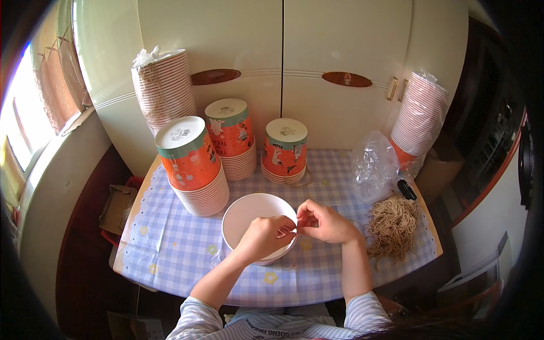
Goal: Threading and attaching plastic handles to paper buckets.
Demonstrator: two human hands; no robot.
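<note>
A white paper bowl (247, 214) stands upright on the checked tablecloth in front of me. My left hand (265, 235) rests over its right rim, fingers pinched together. My right hand (323, 222) is just right of the rim, also pinched, and the fingertips of both hands meet at the bowl's edge. Something thin seems held between them, too small to make out. A pile of tan rubber bands (392, 224) lies to the right of my right hand.
Three stacks of upside-down orange printed paper bowls (190, 161) (229, 133) (285, 150) stand behind the white bowl. Wrapped stacks of bowls lean at the back left (164, 88) and back right (420, 113). A crumpled clear plastic bag (374, 164) lies near the rubber bands.
</note>
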